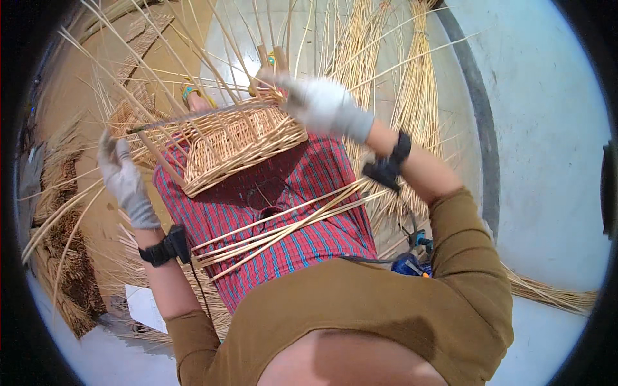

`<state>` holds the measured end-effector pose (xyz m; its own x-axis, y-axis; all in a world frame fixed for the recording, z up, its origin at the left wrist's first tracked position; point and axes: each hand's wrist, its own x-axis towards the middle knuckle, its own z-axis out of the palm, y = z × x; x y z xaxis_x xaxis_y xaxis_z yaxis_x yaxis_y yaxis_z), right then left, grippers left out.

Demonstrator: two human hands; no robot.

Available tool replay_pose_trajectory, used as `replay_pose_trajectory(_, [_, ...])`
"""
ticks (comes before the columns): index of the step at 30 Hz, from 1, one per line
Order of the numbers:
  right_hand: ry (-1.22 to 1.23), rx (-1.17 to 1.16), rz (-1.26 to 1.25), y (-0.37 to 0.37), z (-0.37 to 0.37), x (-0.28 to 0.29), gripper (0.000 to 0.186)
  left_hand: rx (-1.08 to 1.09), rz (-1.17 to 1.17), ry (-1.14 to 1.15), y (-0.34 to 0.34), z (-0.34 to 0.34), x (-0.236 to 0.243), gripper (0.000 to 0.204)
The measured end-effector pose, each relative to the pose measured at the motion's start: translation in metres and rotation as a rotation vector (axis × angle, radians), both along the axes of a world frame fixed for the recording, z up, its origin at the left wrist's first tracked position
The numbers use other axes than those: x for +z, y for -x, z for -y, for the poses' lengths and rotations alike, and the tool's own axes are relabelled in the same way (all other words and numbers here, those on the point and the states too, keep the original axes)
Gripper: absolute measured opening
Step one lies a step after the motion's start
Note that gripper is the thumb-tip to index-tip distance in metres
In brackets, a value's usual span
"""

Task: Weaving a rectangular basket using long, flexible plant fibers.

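— What's on the lap there?

— A half-woven wicker basket [238, 145], tilted, resting on the red checked cloth [302, 212] over the person's knees. Bare upright stakes [193, 58] fan out from its rim toward the floor ahead.

— And the hands?

— Both gloved in grey. The right hand [318, 103] sits at the far corner of the basket, fingers curled down over the rim where the weave ends, closed on the edge. The left hand [125, 180] is off to the near left side, just beside the basket, fingers bent around a thin willow rod [161, 157] that runs up toward the weave. It looks closed on that rod, though the glove hides the fingertips.

— Anything strapped on?

— A black band on each wrist, the left one [166, 248] with a thin cable running back up the arm.

— What else lies about?

— A loose handful of pale rods [277, 228] lies across the lap, below the basket. Long bundles of willow [418, 109] stretch over the pale floor to the right, and darker bundles [67, 257] pile on the left. A blue tool [409, 260] sits by the right hip. Two feet in sandals [193, 93] show past the basket.
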<state>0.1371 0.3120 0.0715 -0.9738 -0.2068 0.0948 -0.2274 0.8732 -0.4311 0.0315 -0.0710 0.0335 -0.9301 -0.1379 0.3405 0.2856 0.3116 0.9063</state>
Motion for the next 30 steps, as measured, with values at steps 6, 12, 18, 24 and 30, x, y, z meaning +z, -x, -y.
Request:
replay_pose_trajectory(6, [0.037,0.602,0.219,-0.077,0.029,-0.055,0.035,-0.248,-0.288,0.544,-0.082,-0.126,0.002,0.05])
replay_pose_trajectory(12, [-0.411,-0.139,-0.281,0.063,-0.14,-0.031,0.045,-0.451,-0.249,0.711,-0.091,-0.234,-0.049,0.101])
replay_pose_trajectory(18, [-0.335,-0.109,0.368,0.043,-0.163,-0.108,0.067,-0.405,-0.206,0.79,-0.091,-0.234,-0.058,0.101])
replay_pose_trajectory(24, [-0.43,-0.069,-0.098,-0.024,-0.147,-0.024,0.024,-0.488,-0.171,0.845,-0.087,-0.232,-0.051,0.099])
replay_pose_trajectory(30, [-0.046,0.781,0.123,0.008,-0.004,0.036,0.005,-0.513,-0.375,0.642,-0.08,-0.225,-0.098,0.076])
